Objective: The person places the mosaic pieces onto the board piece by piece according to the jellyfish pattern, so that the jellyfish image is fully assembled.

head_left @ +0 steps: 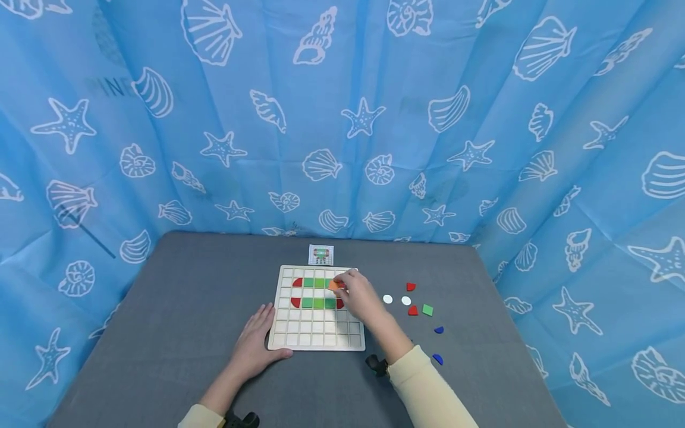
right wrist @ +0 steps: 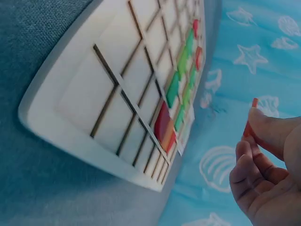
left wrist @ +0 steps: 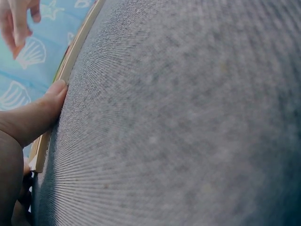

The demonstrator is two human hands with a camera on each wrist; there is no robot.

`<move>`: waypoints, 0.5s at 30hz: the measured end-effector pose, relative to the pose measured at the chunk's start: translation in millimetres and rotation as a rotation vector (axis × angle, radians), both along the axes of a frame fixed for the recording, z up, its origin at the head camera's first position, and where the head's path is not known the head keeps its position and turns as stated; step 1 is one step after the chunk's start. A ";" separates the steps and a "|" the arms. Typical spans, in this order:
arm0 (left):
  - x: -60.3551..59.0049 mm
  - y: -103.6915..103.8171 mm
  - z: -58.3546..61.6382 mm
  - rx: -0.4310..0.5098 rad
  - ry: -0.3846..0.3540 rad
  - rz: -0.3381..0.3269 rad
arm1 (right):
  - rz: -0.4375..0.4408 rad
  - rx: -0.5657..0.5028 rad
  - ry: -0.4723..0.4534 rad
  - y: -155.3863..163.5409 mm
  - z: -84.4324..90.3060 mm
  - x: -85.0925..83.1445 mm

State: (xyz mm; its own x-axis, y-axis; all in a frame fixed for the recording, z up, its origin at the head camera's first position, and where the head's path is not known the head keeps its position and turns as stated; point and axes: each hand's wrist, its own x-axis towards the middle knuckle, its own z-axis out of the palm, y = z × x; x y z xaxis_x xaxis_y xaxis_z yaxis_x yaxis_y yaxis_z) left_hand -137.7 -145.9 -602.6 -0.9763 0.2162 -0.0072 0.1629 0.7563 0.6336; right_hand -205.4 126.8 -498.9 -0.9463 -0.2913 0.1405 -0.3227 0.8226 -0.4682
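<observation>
A white grid board (head_left: 316,348) lies on the grey table. Two rows of green tiles (head_left: 319,303) with red rounded end pieces (head_left: 295,302) are set in it. My right hand (head_left: 360,295) is over the board's right side, pinching a small orange tile (right wrist: 250,115) between thumb and fingertips, raised off the board. In the right wrist view, another orange piece (right wrist: 168,139) sits in the grid beside a red one. At the near left corner, my left hand (head_left: 257,345) touches the board's edges with extended fingers and thumb; its thumb (left wrist: 44,110) presses the board's side.
Behind the board lies a small picture card (head_left: 320,255) with a coloured grid pattern. To the right are loose pieces: white discs (head_left: 406,301), red pieces (head_left: 412,310), a green square (head_left: 427,310) and blue half-rounds (head_left: 437,359). A blue shell-print curtain (head_left: 342,178) hangs around the table.
</observation>
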 end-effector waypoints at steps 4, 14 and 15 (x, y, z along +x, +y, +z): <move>-2.2 -0.2 1.4 -0.001 -0.002 -0.005 | 0.016 0.009 -0.014 -14.5 -3.8 -8.2; -1.3 -1.1 2.0 -0.014 0.026 0.004 | 0.096 0.036 -0.058 -44.8 -15.3 -26.5; -0.8 -1.2 1.4 -0.013 0.021 0.005 | 0.104 0.047 -0.064 -48.0 -17.2 -27.6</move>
State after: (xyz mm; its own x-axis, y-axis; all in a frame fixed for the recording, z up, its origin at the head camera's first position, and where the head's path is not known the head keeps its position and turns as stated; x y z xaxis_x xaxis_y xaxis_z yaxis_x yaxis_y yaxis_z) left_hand -138.5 -147.1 -601.2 -0.9773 0.2115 0.0108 0.1724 0.7651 0.6205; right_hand -233.0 78.8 -516.1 -0.9170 -0.3935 0.0647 -0.3785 0.8076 -0.4522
